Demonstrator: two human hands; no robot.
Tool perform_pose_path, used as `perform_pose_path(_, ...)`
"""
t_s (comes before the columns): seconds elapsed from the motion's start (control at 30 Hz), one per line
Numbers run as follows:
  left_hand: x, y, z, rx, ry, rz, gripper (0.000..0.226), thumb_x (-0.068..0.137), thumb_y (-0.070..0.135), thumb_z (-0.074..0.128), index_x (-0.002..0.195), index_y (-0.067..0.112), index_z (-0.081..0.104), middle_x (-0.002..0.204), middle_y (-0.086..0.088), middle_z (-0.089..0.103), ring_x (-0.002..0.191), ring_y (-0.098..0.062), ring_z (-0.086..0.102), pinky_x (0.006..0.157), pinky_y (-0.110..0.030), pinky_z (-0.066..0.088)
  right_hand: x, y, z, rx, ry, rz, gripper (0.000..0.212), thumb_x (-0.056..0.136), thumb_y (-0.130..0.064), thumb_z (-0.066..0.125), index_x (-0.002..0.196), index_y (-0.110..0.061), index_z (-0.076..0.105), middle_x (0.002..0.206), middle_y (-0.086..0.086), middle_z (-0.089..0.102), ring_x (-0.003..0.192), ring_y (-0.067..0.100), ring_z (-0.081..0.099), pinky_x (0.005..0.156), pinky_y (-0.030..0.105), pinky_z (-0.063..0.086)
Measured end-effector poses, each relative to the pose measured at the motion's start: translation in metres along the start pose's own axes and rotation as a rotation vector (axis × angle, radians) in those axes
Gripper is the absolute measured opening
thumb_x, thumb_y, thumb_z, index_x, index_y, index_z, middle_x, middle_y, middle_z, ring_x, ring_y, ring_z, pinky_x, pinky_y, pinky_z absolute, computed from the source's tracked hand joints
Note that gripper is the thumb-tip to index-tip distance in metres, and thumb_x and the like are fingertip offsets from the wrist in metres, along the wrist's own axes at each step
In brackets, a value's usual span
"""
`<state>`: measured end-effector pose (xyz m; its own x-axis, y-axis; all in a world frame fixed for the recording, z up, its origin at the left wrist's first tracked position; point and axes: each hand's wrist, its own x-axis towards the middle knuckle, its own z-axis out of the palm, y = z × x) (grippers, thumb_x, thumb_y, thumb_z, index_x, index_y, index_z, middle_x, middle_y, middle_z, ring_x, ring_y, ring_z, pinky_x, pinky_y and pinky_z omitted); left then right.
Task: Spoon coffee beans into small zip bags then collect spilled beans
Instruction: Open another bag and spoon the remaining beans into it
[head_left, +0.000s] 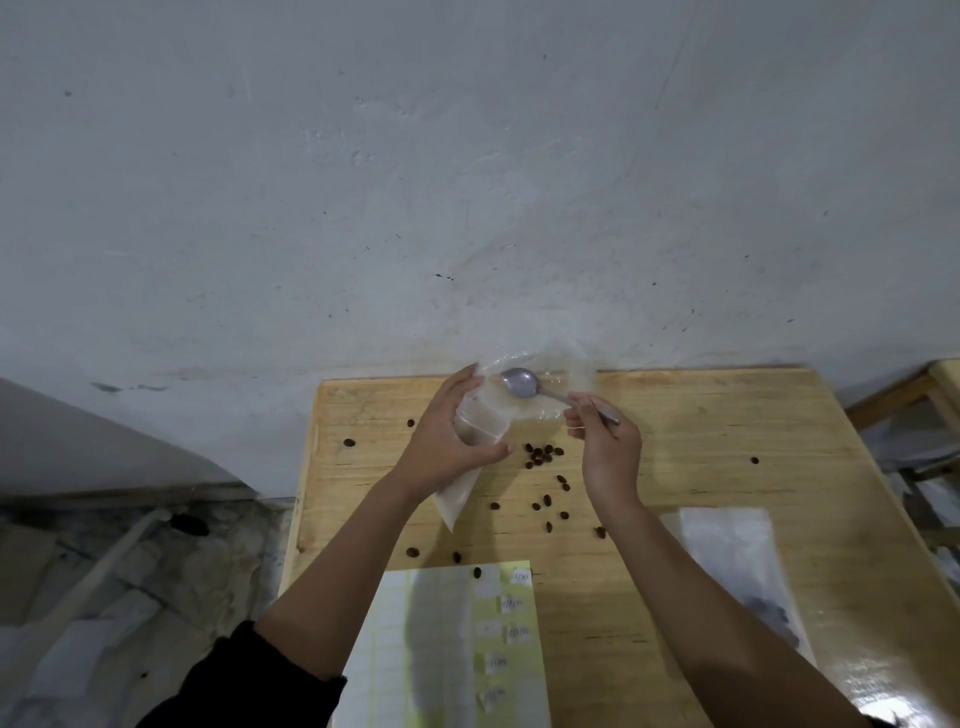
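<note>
our left hand (447, 441) grips a clear zip bag (480, 423), right hand (605, 447) pinches a spoon (522, 383); coffee beans (543, 456) strewn on bench (701, 441).

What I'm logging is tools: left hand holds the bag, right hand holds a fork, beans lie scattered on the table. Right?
Not a fork: the head view shows the right hand holding a spoon. The left hand holds the bag; beans lie scattered on the table.

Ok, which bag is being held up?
The clear bag that the left hand grips, held up beside the spoon. The other bag lies flat on the table, to the right, with no hand on it.
</note>
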<state>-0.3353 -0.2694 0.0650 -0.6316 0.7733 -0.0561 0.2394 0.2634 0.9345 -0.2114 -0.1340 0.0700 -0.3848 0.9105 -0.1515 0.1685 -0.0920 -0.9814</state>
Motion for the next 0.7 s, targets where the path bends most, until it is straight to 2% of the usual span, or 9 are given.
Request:
perform_pose_path(0.1, 0.002, 0.001, 0.000, 0.138, -0.086, 0.060, 0.082, 0.065, 0.034, 0.083, 0.136, 0.023, 0.043, 0.147, 0.023, 0.026, 0.135, 0.001, 0.025, 0.114, -0.035, 0.025, 0.001, 0.007, 0.005, 0.202, -0.002, 0.239, 0.018, 0.092, -0.007, 0.055, 0.100, 0.001, 0.068, 0.072, 0.006, 0.064, 0.068, 0.016, 0.059, 0.068, 0.024, 0.050)
perform_pose_path(0.2, 0.001, 0.005, -0.002, 0.238, -0.160, 0.086, 0.087, 0.060, 0.053, 0.073, 0.137, 0.028, 0.041, 0.145, 0.027, 0.021, 0.133, 0.005, 0.020, 0.112, -0.032, 0.021, -0.002, 0.010, 0.009, 0.391, -0.006, 0.433, 0.016, 0.091, -0.002, 0.053, 0.098, 0.003, 0.067, 0.072, 0.008, 0.062, 0.066, 0.015, 0.059, 0.064, 0.020, 0.051)
perform_pose_path(0.27, 0.000, 0.005, -0.004, 0.277, -0.197, 0.085, 0.089, 0.058, 0.060, 0.066, 0.138, 0.030, 0.039, 0.148, 0.026, 0.020, 0.136, 0.001, 0.020, 0.113, -0.037, 0.021, -0.003, 0.011, 0.010, 0.464, -0.014, 0.490, 0.016, 0.092, -0.002, 0.053, 0.098, 0.003, 0.066, 0.075, 0.009, 0.062, 0.069, 0.015, 0.060, 0.060, 0.018, 0.053)
perform_pose_path(0.33, 0.000, 0.005, -0.007, 0.299, -0.218, 0.082, 0.088, 0.058, 0.061, 0.064, 0.137, 0.032, 0.038, 0.149, 0.025, 0.020, 0.136, -0.002, 0.020, 0.114, -0.042, 0.021, -0.004, 0.013, 0.010, 0.525, -0.011, 0.530, 0.015, 0.092, -0.003, 0.053, 0.096, 0.003, 0.066, 0.077, 0.009, 0.062, 0.071, 0.015, 0.060, 0.059, 0.017, 0.054)
perform_pose_path(0.5, 0.003, 0.001, -0.008, 0.274, -0.164, 0.040, 0.088, 0.058, 0.059, 0.067, 0.137, 0.035, 0.036, 0.143, 0.032, 0.018, 0.132, 0.006, 0.019, 0.114, -0.040, 0.022, -0.004, 0.015, 0.007, 0.554, 0.004, 0.557, 0.014, 0.092, -0.004, 0.053, 0.087, 0.000, 0.066, 0.076, 0.009, 0.061, 0.070, 0.014, 0.059, 0.061, 0.016, 0.054)
perform_pose_path(0.63, 0.006, -0.004, -0.010, 0.175, -0.080, -0.013, 0.092, 0.056, 0.059, 0.072, 0.136, 0.029, 0.039, 0.146, 0.025, 0.024, 0.135, 0.000, 0.024, 0.109, -0.030, 0.024, 0.000, 0.008, 0.000, 0.540, 0.008, 0.507, 0.012, 0.089, -0.003, 0.055, 0.089, 0.001, 0.066, 0.075, 0.008, 0.061, 0.067, 0.014, 0.058, 0.063, 0.018, 0.052)
perform_pose_path(0.7, 0.009, -0.005, -0.011, 0.109, -0.026, -0.038, 0.089, 0.057, 0.052, 0.079, 0.134, 0.029, 0.041, 0.144, 0.023, 0.026, 0.133, -0.001, 0.026, 0.107, -0.028, 0.026, 0.004, 0.004, -0.005, 0.521, 0.001, 0.451, 0.015, 0.091, -0.004, 0.053, 0.090, 0.001, 0.067, 0.073, 0.008, 0.061, 0.065, 0.013, 0.057, 0.060, 0.017, 0.052)
